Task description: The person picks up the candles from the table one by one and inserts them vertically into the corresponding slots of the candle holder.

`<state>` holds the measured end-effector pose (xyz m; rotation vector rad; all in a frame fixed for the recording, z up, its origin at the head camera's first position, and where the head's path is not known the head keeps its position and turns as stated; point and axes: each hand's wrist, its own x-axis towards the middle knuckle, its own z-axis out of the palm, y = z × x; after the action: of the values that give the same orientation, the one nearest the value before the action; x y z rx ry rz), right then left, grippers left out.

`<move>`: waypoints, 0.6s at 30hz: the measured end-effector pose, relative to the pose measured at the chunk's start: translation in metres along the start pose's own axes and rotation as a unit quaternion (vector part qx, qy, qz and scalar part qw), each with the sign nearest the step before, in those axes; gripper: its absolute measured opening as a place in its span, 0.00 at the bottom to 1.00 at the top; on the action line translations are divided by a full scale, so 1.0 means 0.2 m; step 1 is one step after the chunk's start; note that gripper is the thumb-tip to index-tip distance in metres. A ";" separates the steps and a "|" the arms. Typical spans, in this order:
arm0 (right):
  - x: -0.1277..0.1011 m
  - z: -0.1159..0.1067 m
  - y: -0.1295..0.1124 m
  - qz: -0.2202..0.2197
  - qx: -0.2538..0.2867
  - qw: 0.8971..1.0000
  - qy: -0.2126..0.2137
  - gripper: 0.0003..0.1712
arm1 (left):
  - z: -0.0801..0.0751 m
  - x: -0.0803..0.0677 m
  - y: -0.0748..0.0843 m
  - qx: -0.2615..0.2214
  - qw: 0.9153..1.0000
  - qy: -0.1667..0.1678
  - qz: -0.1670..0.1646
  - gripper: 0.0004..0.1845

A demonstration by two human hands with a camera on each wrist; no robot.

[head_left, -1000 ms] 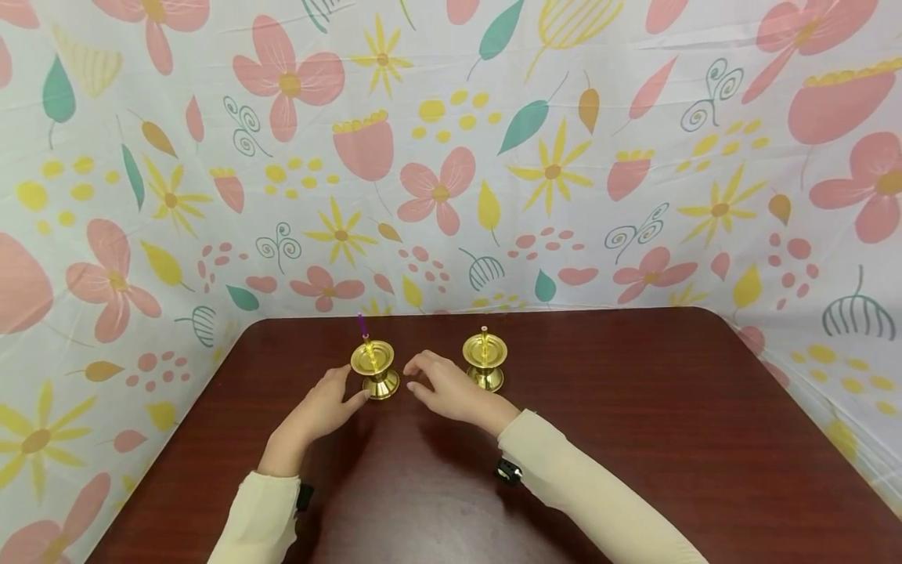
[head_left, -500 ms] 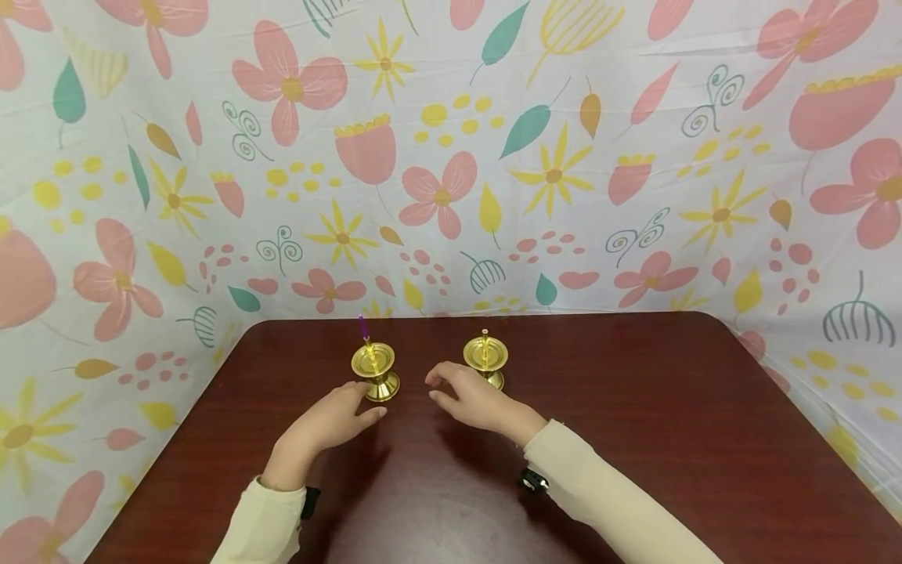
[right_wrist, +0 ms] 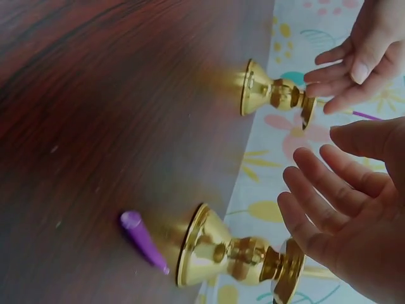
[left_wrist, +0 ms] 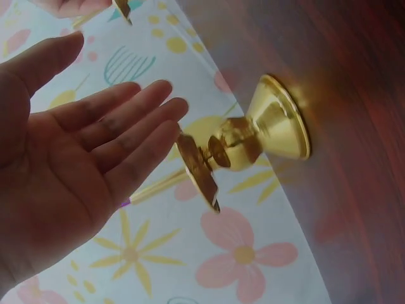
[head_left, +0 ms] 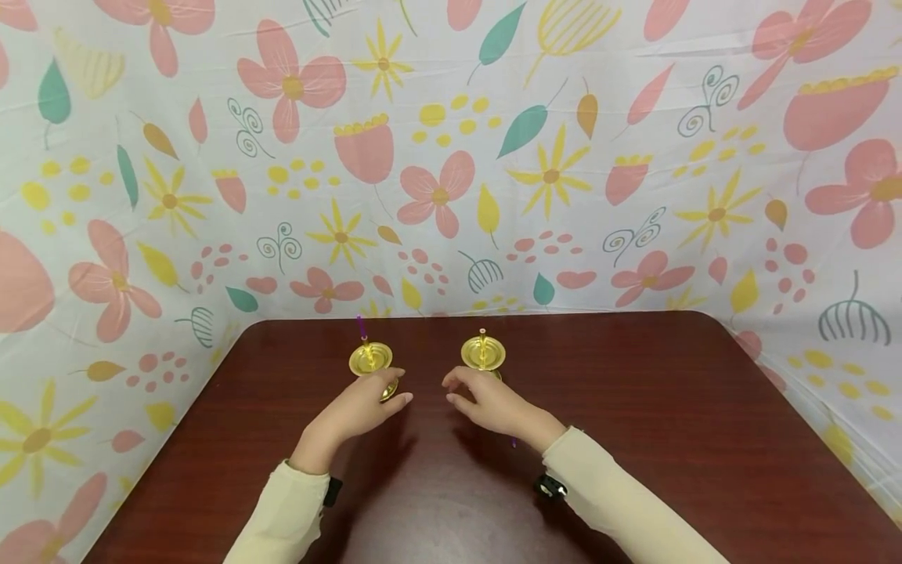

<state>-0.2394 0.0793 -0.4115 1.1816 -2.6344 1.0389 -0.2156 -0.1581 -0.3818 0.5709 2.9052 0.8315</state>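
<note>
2 shiny gold metal candle holders on the dark red-brown worktop | left holder, thin purple candle stub upright, just beyond left hand, fingers straight, holding nothing | right holder just behind right hand, fingers loosely spread, empty | small purple cone-shaped candle lies beside right holder's base

- My left hand is bare — no ring, no glove, nails short and plain.
- My right hand is bare too, nails trimmed the same way.
- I wear long, soft cream-coloured knit sleeves on both arms, snug down to the wrists.
- A small black wrist-worn device sits under my right cuff — a matching dark one peeks from the left cuff.
</note>
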 end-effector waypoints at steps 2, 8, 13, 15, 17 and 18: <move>-0.01 -0.02 0.01 0.015 0.007 1.000 -0.004 0.09 | 0.01 0.01 0.01 -0.007 1.000 0.004 0.002 0.27; -0.06 -0.06 0.04 0.020 0.008 1.000 0.011 0.09 | 0.03 0.04 0.04 -0.023 0.999 0.024 0.013 0.29; -0.10 -0.09 0.06 0.019 0.003 1.000 0.025 0.10 | 0.05 0.07 0.07 -0.012 0.997 0.056 0.047 0.28; -0.12 -0.10 0.07 0.024 0.000 0.999 0.029 0.11 | 0.07 0.09 0.08 -0.009 0.996 0.065 0.056 0.29; -0.15 -0.11 0.09 0.027 -0.012 0.999 0.037 0.12 | 0.08 0.12 0.09 -0.011 0.995 0.075 0.067 0.29; -0.16 -0.12 0.09 0.029 -0.017 0.999 0.040 0.12 | 0.09 0.13 0.10 -0.011 0.994 0.078 0.070 0.29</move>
<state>-0.2343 0.1230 -0.4145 1.0407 -2.6282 1.0240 -0.2303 -0.1243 -0.3863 0.7490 3.0191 0.9638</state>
